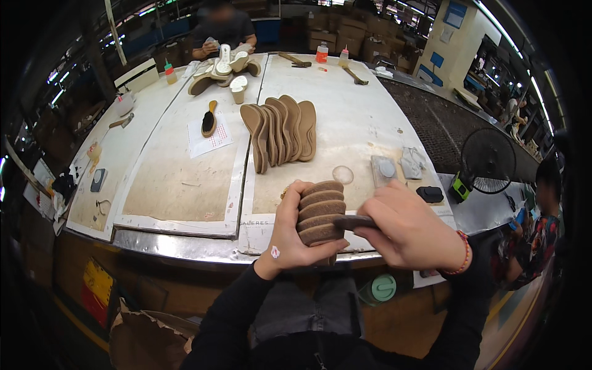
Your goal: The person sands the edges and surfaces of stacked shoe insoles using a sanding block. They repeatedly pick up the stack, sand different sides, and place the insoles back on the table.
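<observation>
My left hand (287,225) is closed around a stack of several brown shoe soles (321,206), held with their rounded ends toward me above the table's near edge. Pinched in my right hand (410,225) is a dark, flat, narrow piece (353,222), its end against the lower part of the stack; its exact kind is hidden by my fingers. Beyond my hands, a row of brown shoe soles (280,132) leans together on the white-covered table (345,80). A brush (209,122) with a wooden handle lies left of that row, on a printed sheet (214,140).
Across the table, a person (225,34) handles soles beside a pile of white-and-brown soles (225,66). Hammers (355,75), small bottles (322,53) and a round-topped tin (385,168) lie about. At right stand a black fan (488,161) and a mesh-topped conveyor (444,114).
</observation>
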`<state>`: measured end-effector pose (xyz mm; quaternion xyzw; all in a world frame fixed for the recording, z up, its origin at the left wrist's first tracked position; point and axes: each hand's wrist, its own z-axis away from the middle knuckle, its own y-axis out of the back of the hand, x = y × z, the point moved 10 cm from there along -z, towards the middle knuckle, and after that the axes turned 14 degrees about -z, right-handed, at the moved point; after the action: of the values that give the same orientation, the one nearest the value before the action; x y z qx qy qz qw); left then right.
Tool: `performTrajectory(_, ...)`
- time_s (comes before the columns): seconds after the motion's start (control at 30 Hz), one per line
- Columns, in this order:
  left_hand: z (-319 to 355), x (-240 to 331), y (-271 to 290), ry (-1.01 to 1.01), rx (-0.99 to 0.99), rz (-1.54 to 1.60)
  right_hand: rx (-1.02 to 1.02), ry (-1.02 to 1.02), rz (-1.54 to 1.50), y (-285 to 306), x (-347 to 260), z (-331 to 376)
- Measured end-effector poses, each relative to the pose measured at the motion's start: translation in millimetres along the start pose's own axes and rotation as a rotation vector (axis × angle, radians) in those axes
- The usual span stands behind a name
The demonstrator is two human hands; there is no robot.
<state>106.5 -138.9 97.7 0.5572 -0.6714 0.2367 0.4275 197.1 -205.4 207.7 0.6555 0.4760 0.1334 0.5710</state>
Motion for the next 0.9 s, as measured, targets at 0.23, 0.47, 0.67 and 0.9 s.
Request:
performTrajectory(0.23,-1.8,11.6,-3.2,-0.1,0.016,-0.111,0.045,0.092,-0.004,8.3,-13.5,0.1)
performTrajectory(0.47,1.2,11.7,-13.3,-0.109,0.006,-0.158,0.086,0.092,-0.023,-1.2,-5.0,11.0)
performTrajectory(0.67,4.4,14.1,-14.1,-0.114,-0.022,-0.221,-0.072,-0.119,0.123,-7.8,22.5,49.6)
performTrajectory(0.9,-2.1,37.3,-30.0,-0.295,-0.036,-0.353,0.045,0.188,0.103,-0.6,-20.6,6.5)
